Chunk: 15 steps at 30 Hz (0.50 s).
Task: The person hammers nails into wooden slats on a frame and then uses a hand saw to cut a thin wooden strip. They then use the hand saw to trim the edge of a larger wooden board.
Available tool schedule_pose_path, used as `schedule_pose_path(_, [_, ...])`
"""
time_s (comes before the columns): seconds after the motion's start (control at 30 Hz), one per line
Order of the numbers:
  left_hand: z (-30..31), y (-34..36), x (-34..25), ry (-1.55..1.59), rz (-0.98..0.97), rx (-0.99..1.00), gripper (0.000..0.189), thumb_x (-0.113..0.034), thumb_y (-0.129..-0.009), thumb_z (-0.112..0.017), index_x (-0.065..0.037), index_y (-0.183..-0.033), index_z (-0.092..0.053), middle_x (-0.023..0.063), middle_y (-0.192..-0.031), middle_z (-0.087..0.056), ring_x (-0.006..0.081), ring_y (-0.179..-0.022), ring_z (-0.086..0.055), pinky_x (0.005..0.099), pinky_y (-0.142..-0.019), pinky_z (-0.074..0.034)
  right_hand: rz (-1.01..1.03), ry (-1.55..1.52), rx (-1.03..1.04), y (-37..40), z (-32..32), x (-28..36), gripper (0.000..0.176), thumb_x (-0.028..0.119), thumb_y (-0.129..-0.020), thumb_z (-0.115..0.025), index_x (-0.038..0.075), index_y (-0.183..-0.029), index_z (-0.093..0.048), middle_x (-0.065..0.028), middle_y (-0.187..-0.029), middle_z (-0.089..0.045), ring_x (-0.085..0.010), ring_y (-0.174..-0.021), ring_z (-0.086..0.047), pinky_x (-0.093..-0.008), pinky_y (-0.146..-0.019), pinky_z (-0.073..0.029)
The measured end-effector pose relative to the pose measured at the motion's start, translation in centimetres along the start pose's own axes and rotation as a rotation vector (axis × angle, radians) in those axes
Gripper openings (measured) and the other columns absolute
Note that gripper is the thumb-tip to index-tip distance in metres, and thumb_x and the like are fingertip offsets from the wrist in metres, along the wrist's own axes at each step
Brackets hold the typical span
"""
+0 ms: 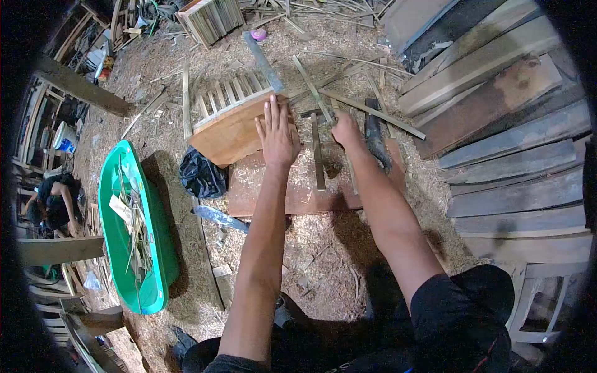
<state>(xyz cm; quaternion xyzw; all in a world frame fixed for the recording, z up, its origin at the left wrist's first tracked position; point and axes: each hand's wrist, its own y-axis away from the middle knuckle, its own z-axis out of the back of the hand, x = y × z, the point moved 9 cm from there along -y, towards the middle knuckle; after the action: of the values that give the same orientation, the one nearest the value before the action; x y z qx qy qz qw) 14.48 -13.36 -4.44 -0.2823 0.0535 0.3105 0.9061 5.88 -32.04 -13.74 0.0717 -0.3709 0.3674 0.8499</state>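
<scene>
My left hand (pixel 277 133) lies flat, fingers spread, on the edge of a tilted light wooden panel (pixel 231 132) that carries a row of bamboo slats (pixel 225 94). My right hand (pixel 346 129) is closed around a thin bamboo strip (pixel 314 93) that runs up and away over the ground. Below both hands a reddish-brown board (pixel 298 186) rests on the sawdust, with a narrow wooden stick (pixel 318 160) lying lengthwise on it. A dark tool or piece of wood (pixel 377 142) lies just right of my right wrist.
A green plastic tub (pixel 152 261) holding bamboo scraps lies at left, a black plastic bag (pixel 200 175) beside it. Stacked planks (pixel 504 124) fill the right side. Another person (pixel 55 200) crouches at far left. Sawdust and loose strips cover the ground.
</scene>
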Motion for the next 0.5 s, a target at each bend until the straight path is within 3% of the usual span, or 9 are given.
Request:
schedule_pose_path(0.1, [0.1,0.3,-0.1,0.027,0.008,0.034,0.074,-0.014,-0.080,-0.050,-0.007,-0.151,-0.031,0.0142,-0.163,-0.017,0.0314,-0.152,-0.013,0.0558,-0.121,-0.006,0.188,0.282,-0.001,-1.4,-4.2,-0.8,0.030,0.001,-0.083,-0.056,0.000,-0.110,-0.068,-0.0260,-0.101,-0.066,-0.0448,-0.097,-0.064,-0.0475,-0.088,-0.052])
schedule_pose_path(0.23, [0.5,-0.1,0.7,0.020,0.057,0.036,0.072,-0.015,-0.079,-0.051,-0.006,-0.149,-0.035,0.0132,-0.163,-0.017,0.0317,-0.151,-0.014,0.0561,-0.121,-0.006,0.043,0.393,0.128,-2.6,-4.8,-0.7,0.025,0.001,-0.088,-0.050,-0.001,-0.102,-0.070,-0.0232,-0.099,-0.067,-0.0432,-0.090,-0.066,-0.0518,-0.076,-0.054])
schedule_pose_path(0.37, [1.0,-0.1,0.2,0.107,0.052,0.031,0.072,-0.011,-0.076,-0.055,-0.006,-0.146,-0.038,0.0141,-0.163,-0.019,0.0318,-0.151,-0.014,0.0577,-0.120,-0.006,-0.254,0.016,0.011,-4.4,-4.3,-5.0,0.017,-0.002,-0.085,-0.052,-0.005,-0.089,-0.068,-0.0219,-0.090,-0.069,-0.0338,-0.077,-0.068,-0.0448,-0.072,-0.056])
schedule_pose_path(0.4, [1.1,-0.1,0.0,0.135,0.052,0.008,0.072,-0.008,-0.075,-0.057,-0.006,-0.145,-0.039,0.0161,-0.162,-0.020,0.0330,-0.151,-0.015,0.0578,-0.120,-0.008,-0.346,-0.181,0.086,-3.3,-2.3,-3.6,0.015,-0.002,-0.087,-0.053,-0.005,-0.089,-0.068,-0.0178,-0.086,-0.069,-0.0258,-0.072,-0.067,-0.0383,-0.068,-0.057])
schedule_pose_path(0.5, [1.3,-0.3,-0.6,0.263,0.116,-0.072,0.070,-0.008,-0.077,-0.056,-0.006,-0.145,-0.039,0.0184,-0.161,-0.021,0.0348,-0.150,-0.017,0.0568,-0.120,-0.009,-0.437,-0.769,-0.026,-1.1,-1.7,-3.1,0.015,0.003,-0.092,-0.056,-0.005,-0.092,-0.068,-0.0137,-0.084,-0.068,-0.0207,-0.069,-0.066,-0.0333,-0.063,-0.056])
